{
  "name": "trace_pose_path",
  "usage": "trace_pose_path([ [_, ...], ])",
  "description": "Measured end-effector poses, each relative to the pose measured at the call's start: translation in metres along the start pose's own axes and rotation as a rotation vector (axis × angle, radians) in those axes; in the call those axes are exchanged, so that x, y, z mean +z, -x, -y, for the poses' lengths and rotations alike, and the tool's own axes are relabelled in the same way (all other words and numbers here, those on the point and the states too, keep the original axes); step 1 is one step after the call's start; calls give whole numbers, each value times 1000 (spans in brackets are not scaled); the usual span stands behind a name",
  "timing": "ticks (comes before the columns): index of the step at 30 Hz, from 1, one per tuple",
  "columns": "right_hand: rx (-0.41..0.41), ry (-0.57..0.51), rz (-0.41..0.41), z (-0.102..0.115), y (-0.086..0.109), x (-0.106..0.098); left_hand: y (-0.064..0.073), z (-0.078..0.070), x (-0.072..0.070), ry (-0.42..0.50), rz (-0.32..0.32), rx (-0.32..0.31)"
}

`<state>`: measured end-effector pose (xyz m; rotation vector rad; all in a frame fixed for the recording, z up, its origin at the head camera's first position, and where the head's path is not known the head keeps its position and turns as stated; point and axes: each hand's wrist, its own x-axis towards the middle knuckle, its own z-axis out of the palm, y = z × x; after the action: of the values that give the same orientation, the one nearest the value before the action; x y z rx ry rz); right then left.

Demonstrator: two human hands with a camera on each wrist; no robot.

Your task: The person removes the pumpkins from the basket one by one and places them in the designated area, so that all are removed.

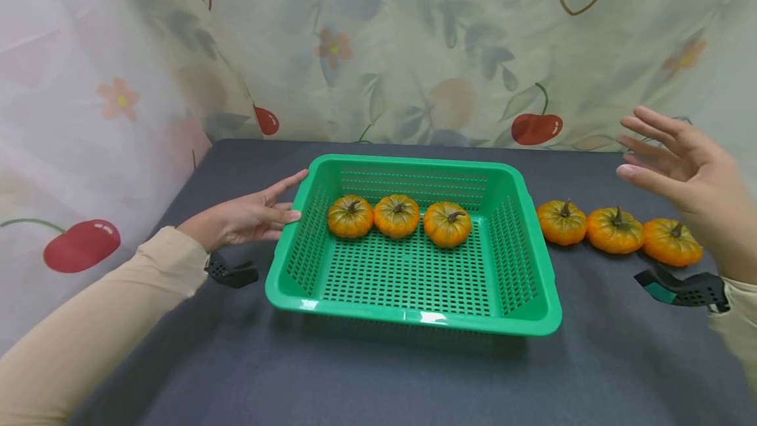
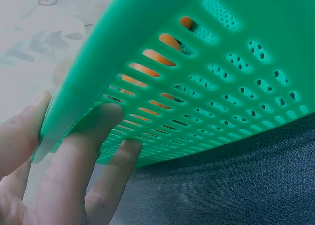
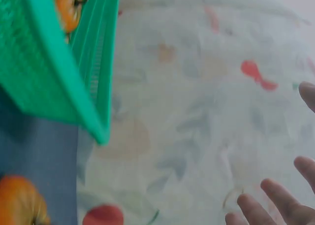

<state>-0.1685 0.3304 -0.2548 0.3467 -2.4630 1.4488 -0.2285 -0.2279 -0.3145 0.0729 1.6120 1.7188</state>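
A green plastic basket (image 1: 408,324) with slotted walls sits in the middle of the dark table. My left hand (image 1: 251,219) holds its left rim, the thumb at the rim and other fingers (image 2: 106,119) against the outer wall. Three small orange-green pumpkins lie in a row inside: a left one (image 1: 350,217), a middle one (image 1: 396,216) and a right one (image 1: 447,224). My right hand (image 1: 686,160) hovers with fingers spread, holding nothing. Below it, right of the basket, are three more pumpkins: a near-basket one (image 1: 562,222), a middle one (image 1: 615,230) and an outer one (image 1: 671,242).
A patterned cloth (image 1: 408,51) with cherries, leaves and hearts hangs behind the table and along its left side. The dark tabletop (image 1: 378,386) extends in front of the basket. A black strap (image 1: 230,271) is on the left wrist, another (image 1: 686,288) on the right.
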Motion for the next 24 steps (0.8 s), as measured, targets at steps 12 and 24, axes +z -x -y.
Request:
trace_pose_path([
  [12,-141,-473,234,45,-10,47,1,-1,1,-3,-2,-3],
  [24,-119,-317,406,57,-19,91,2,-1,0,-8,9,-1],
])
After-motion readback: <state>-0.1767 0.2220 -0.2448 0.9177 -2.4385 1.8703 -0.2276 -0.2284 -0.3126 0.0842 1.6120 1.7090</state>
